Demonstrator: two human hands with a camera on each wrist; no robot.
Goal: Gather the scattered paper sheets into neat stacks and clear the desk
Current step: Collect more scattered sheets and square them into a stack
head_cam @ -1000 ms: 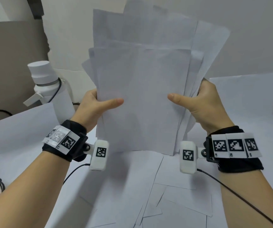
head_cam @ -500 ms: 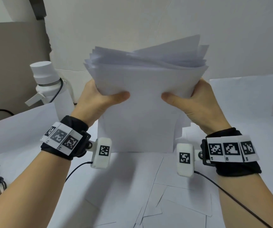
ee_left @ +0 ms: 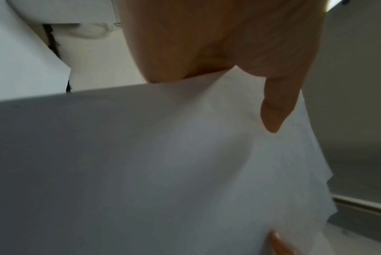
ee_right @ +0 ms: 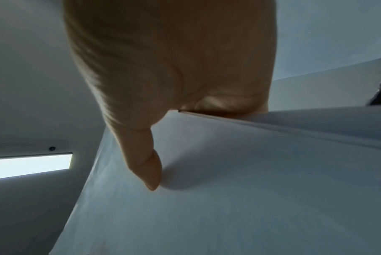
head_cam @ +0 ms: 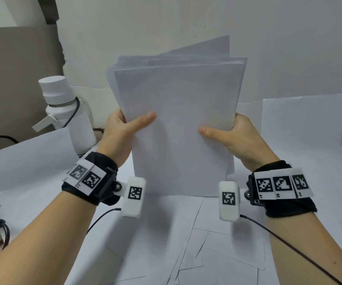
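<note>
A white flask (head_cam: 63,108) stands at my far left on the desk (head_cam: 32,202). My left hand (head_cam: 120,132) grips the upright paper stack (head_cam: 178,128) by its left edge, thumb across the front. My right hand (head_cam: 242,138) clamps the right edge likewise. Loose sheets (head_cam: 217,254) lie scattered below.

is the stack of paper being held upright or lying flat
Upright. The stack of white paper sheets stands on its bottom edge on the desk, the left hand and right hand gripping its sides, thumbs on the front sheet.
</note>
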